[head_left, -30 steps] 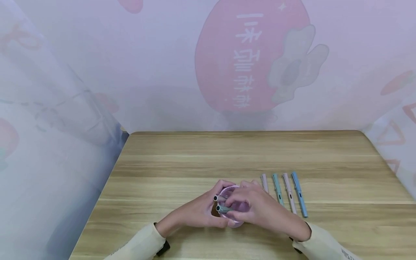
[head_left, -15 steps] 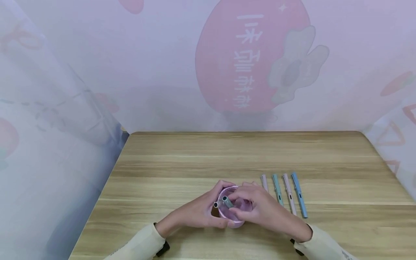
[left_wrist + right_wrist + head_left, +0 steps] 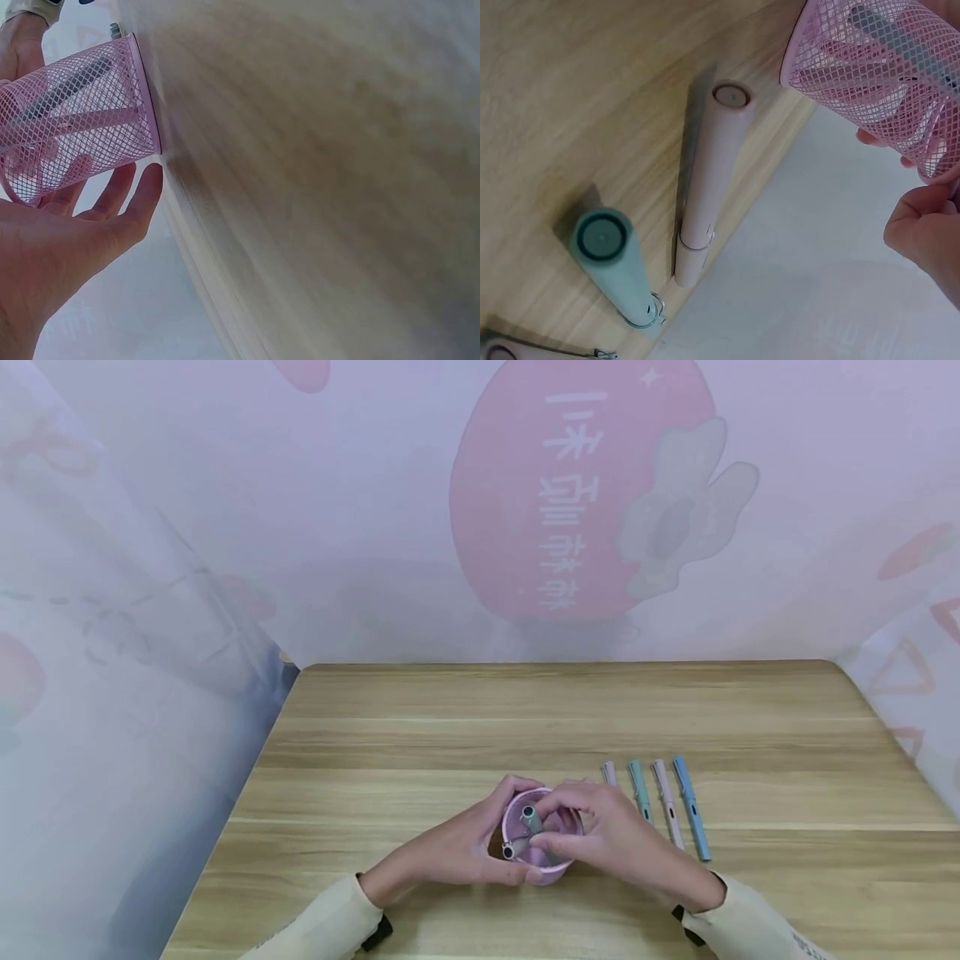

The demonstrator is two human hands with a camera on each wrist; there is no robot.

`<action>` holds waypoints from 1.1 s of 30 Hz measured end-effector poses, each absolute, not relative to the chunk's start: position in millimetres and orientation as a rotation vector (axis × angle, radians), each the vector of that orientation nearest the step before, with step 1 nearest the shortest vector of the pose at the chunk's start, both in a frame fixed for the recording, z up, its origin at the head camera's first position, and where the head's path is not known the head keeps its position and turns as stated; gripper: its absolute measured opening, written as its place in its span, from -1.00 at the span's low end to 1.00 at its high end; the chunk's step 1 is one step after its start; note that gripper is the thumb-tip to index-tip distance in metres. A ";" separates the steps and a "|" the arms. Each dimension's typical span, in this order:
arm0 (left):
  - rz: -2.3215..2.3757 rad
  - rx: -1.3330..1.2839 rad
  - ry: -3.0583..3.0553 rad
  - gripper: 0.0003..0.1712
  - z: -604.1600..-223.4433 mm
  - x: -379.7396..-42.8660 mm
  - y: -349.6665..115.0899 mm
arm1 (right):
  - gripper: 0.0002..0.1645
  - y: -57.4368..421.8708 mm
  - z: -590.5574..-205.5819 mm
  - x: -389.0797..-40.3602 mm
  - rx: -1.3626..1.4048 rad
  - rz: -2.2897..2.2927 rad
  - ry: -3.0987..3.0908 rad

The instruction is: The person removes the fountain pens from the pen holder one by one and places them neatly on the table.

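Note:
A pink mesh pen holder (image 3: 553, 870) stands on the table, its mesh wall (image 3: 112, 142) showing two pens inside in the left wrist view. My left hand (image 3: 467, 847) grips the holder from the left, thumb at the near side and fingers round the far side. With thumb and forefinger, my right hand (image 3: 603, 828) pinches a green pen (image 3: 531, 820) over the holder's mouth; its lower part reaches down inside. A pale pink pen (image 3: 514, 848) leans on the near left of the rim, its end pointing out. The right hand's other fingers are partly hidden.
Right of the holder, several pens lie side by side: a pale lilac one (image 3: 609, 772), a green one (image 3: 640, 787), a pale pink one (image 3: 666, 797) and a blue one (image 3: 690, 806). My right forearm covers some lower ends. A printed cloth (image 3: 360, 527) hangs behind the table.
The green pen has shifted from the left rim toward the holder's middle and stands more upright, with my right hand. The pale pink pen's end has slid nearer along the rim. The left hand stays put.

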State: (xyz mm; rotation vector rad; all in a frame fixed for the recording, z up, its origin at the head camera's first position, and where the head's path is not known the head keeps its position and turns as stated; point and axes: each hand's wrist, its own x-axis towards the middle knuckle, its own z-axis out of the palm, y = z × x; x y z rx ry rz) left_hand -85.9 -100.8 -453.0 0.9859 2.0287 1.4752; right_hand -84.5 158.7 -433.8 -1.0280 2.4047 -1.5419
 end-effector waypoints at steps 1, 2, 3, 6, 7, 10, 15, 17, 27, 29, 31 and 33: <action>1.473 0.993 2.032 -0.05 -453.2 -86.1 -100.9 | -0.80 159.6 -433.6 -83.9 -0.991 -1.553 2.406; 1.470 1.005 2.036 -0.05 -454.0 -86.4 -100.9 | -0.80 160.6 -433.3 -83.4 -0.960 -1.566 2.409; 1.463 1.003 2.041 -0.05 -454.0 -86.6 -100.7 | -0.80 161.9 -433.0 -83.0 -0.931 -1.575 2.415; 1.451 0.992 2.052 -0.07 -453.5 -86.5 -100.5 | -0.79 165.5 -433.8 -82.1 -0.868 -1.621 2.444; 1.447 0.989 2.058 -0.07 -453.3 -86.6 -100.4 | -0.79 166.6 -433.9 -82.0 -0.856 -1.641 2.454; 1.460 0.986 2.048 -0.07 -452.5 -87.1 -99.7 | -0.77 168.6 -433.0 -81.2 -0.836 -1.724 2.456; 1.463 0.987 2.046 -0.04 -450.6 -86.7 -98.9 | -0.72 169.1 -430.1 -79.9 -0.863 -1.869 2.425; 1.457 0.981 2.052 -0.03 -449.7 -86.4 -99.0 | -0.71 168.8 -429.0 -79.6 -0.882 -1.916 2.403; 1.469 0.979 2.043 -0.02 -452.1 -86.1 -100.8 | -0.78 170.7 -426.2 -77.2 -0.930 -2.159 2.321; 1.459 0.978 2.050 -0.03 -452.7 -86.4 -101.3 | -0.80 171.4 -425.2 -77.0 -0.923 -2.214 2.311; 1.452 0.978 2.052 -0.03 -453.0 -86.7 -101.3 | -0.80 172.5 -423.6 -76.9 -0.905 -2.257 2.303; 1.443 0.983 2.053 -0.03 -453.2 -86.9 -101.5 | -0.81 173.8 -421.7 -76.9 -0.885 -2.282 2.297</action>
